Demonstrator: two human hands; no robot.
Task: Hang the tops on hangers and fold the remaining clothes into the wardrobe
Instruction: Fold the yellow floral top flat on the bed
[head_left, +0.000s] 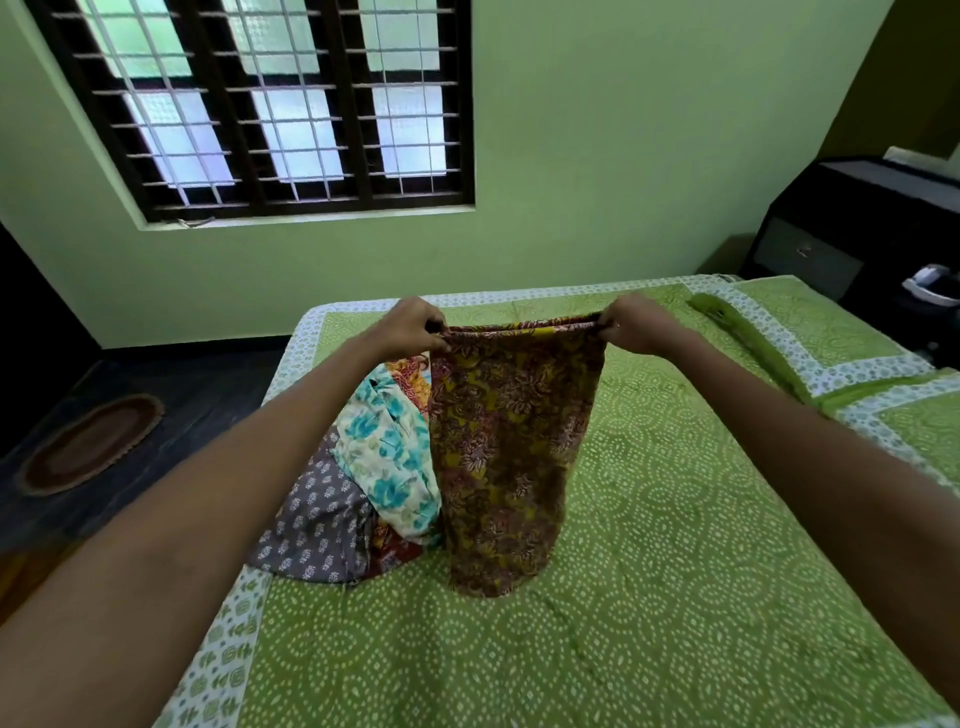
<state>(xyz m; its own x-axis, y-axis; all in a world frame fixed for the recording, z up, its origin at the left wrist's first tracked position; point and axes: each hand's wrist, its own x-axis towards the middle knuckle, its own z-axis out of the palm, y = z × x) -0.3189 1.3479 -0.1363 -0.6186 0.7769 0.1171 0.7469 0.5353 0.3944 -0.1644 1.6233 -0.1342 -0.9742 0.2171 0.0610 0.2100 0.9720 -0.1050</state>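
Brown flowered cloth (506, 447) hangs over the bed (649, 519), its top corners pinched by left hand (413, 327) and right hand (636, 323).

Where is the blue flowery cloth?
The blue flowery cloth lies on the bed, left of centre, beside the held brown garment and above the grey cloth.

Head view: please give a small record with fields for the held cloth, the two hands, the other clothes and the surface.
held cloth: brown-yellow floral garment, hanging, lower edge on the bed
left hand: left hand pinches its top left corner
right hand: right hand pinches its top right corner
other clothes: pile left of it, teal floral and grey printed pieces
surface: green patterned bedsheet
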